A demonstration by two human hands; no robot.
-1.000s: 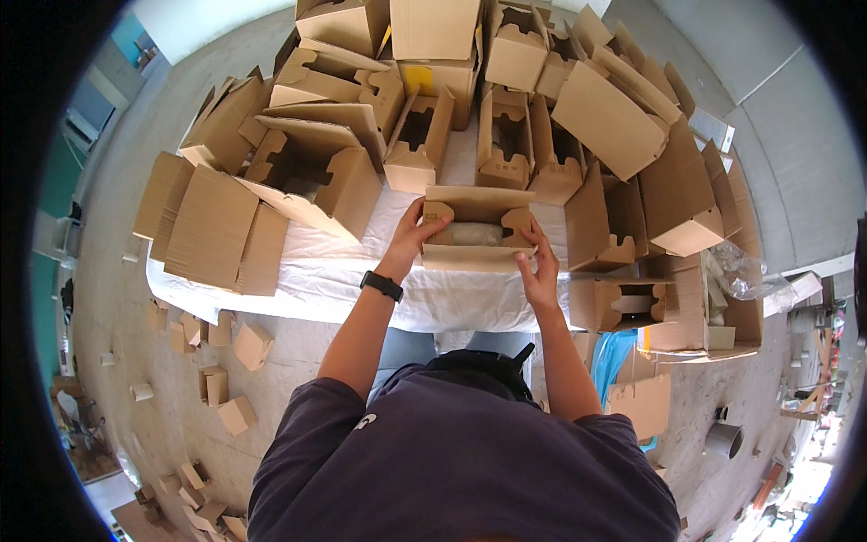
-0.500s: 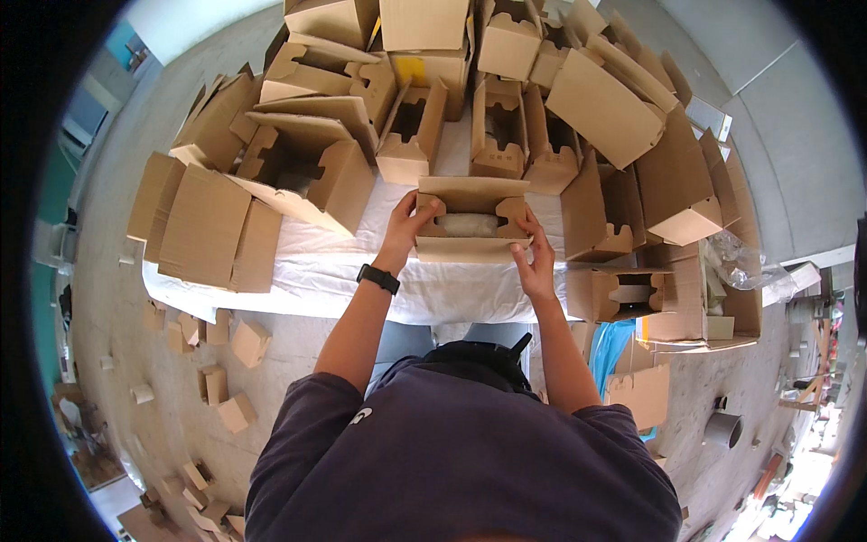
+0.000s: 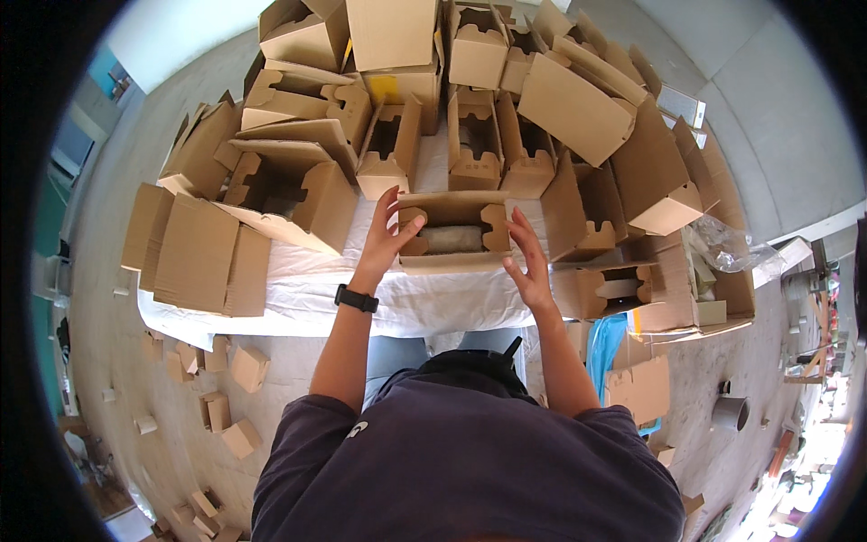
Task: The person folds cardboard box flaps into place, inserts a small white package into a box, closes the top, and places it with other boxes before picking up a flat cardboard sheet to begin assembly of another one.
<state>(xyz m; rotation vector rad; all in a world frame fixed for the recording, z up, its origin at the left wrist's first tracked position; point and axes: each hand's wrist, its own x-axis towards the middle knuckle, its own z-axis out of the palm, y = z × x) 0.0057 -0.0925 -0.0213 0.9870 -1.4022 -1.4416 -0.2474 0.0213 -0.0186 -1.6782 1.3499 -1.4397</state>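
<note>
An open-topped, oblong brown cardboard box (image 3: 454,263) sits near the front of a white cloth-covered table (image 3: 433,305), a pale rounded bundle (image 3: 452,239) inside. Left hand (image 3: 383,242): fingers spread, thumb overlapping the box's left end — contact cannot be told. Right hand (image 3: 533,266): loosely splayed beside the right end, grasping nothing. Judged light and fairly stiff, flaps apt to bend; bundle's fragility undetermined. Best hold: both end walls, low. Cloth wrinkled, crowded behind with brown cardboard boxes (image 3: 329,208). Grey concrete floor (image 3: 293,375) bears scattered small cartons (image 3: 250,369); grey wall (image 3: 768,117) at right.
</note>
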